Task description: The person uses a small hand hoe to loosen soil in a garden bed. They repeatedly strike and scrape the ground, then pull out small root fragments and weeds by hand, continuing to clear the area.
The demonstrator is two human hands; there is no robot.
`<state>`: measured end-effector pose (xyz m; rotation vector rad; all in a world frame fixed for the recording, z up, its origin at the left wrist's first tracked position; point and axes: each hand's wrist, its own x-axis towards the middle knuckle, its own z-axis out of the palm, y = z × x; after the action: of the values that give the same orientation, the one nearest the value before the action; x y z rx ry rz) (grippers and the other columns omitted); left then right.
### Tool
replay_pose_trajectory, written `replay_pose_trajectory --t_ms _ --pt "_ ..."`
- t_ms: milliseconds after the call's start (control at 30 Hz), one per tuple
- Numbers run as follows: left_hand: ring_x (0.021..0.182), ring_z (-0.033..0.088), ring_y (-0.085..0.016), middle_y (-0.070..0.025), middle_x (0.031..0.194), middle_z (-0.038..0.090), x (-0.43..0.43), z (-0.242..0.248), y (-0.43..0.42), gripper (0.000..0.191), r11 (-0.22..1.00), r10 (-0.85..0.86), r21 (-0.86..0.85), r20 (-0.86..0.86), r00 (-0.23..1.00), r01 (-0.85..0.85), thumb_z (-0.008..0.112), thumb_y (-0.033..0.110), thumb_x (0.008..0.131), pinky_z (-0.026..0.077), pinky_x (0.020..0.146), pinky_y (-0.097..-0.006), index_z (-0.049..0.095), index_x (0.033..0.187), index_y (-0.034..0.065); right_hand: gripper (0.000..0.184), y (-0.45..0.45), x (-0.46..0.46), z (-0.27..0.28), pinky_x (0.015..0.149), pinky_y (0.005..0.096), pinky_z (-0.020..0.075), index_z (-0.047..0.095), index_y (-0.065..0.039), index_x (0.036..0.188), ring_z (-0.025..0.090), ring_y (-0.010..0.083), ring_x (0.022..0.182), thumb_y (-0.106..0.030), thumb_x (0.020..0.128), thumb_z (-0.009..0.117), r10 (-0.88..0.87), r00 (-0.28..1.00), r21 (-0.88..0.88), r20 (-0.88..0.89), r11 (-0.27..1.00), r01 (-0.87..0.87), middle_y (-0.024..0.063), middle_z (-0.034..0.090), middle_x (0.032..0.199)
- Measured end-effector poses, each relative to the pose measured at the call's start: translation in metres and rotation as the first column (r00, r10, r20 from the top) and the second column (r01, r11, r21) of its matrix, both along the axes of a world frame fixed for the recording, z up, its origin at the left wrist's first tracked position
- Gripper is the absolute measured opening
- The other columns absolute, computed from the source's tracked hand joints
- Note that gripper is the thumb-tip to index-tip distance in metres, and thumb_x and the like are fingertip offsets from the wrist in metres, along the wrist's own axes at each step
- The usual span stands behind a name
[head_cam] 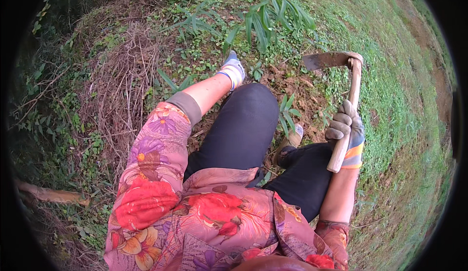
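My right hand (pixel 344 124), in a grey work glove with an orange and yellow cuff, is closed around the wooden handle of a hoe (pixel 354 82). The hoe is raised beside my right knee, its curved, worn metal blade (pixel 327 59) at the top, pointing left. Beyond my left knee is my left hand (pixel 234 66), gloved with a striped cuff and reaching towards the ground; its fingers are partly hidden, and whether they hold anything cannot be seen. Long-leaved green plants (pixel 261 22) grow just ahead of it. Loose brown soil (pixel 307 92) lies between my left hand and the hoe.
A small leafy plant (pixel 287 113) stands between my knees, near my shoe (pixel 294 135). Dry stems (pixel 128 62) are heaped at the left, with a cut branch (pixel 55 194) lower down. Low green weeds (pixel 387 121) cover the ground at the right, and a bare earth strip (pixel 426 33) runs beyond.
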<state>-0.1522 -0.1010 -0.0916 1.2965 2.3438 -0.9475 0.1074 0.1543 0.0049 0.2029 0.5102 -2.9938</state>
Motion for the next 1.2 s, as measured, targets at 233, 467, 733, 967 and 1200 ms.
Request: replay_pose_trajectory --t_ms 233,467,733,967,1200 --pt "0.1 0.07 -0.026 -0.0046 0.109 0.074 0.056 0.01 -0.084 0.026 0.969 0.234 -0.093 0.025 0.972 -0.23 0.059 0.027 0.093 0.049 0.083 -0.0471 0.075 0.112 0.0184 0.023 0.007 -0.008 -0.004 0.053 0.0315 0.0458 0.054 -0.004 0.109 0.049 0.0107 0.058 -0.025 0.105 0.045 0.103 0.994 -0.037 -0.047 0.994 -0.105 -0.0041 0.049 0.072" --pt "0.084 0.068 -0.037 -0.0183 0.092 0.071 0.118 0.036 -0.163 0.024 0.709 0.386 0.621 0.054 0.921 -0.334 0.054 0.024 0.09 0.051 0.071 -0.0464 0.072 0.094 0.0084 0.021 -0.007 -0.033 -0.005 0.054 0.0322 0.0479 0.056 -0.007 0.114 0.051 0.0098 0.056 -0.024 0.103 0.051 0.163 0.982 -0.003 -0.099 0.986 -0.164 -0.0032 0.053 0.073" --pt "0.08 0.066 -0.036 -0.0159 0.082 0.068 0.183 0.056 -0.242 0.017 0.683 0.444 0.713 -0.235 0.865 -0.157 0.052 0.012 0.09 0.051 0.072 -0.0476 0.068 0.091 0.0087 0.026 -0.02 -0.06 -0.008 0.057 0.0315 0.0501 0.055 -0.01 0.122 0.053 0.0092 0.061 -0.019 0.097 0.057 0.228 0.973 0.057 -0.018 0.972 -0.227 -0.0058 0.053 0.077" --pt "0.079 0.067 -0.036 -0.0154 0.08 0.067 0.221 0.072 -0.257 0.013 0.753 0.567 0.524 -0.211 0.796 -0.398 0.065 0.02 0.081 0.053 0.071 -0.0459 0.066 0.086 0.0091 0.02 -0.035 -0.075 -0.009 0.05 0.0239 0.0487 0.059 -0.009 0.115 0.052 0.0064 0.059 -0.022 0.101 0.055 0.237 0.971 0.212 -0.011 0.95 -0.229 -0.0047 0.054 0.075" --pt "0.094 0.065 -0.04 -0.0204 0.102 0.067 0.273 0.067 -0.267 0.036 0.526 0.723 0.624 0.03 0.69 -0.578 0.057 0.017 0.088 0.051 0.082 -0.0479 0.061 0.123 0.0086 0.021 -0.044 -0.083 -0.013 0.047 0.023 0.0475 0.059 -0.007 0.113 0.051 0.0048 0.054 -0.023 0.1 0.056 0.306 0.945 0.326 0.116 0.887 -0.327 -0.0061 0.052 0.07"
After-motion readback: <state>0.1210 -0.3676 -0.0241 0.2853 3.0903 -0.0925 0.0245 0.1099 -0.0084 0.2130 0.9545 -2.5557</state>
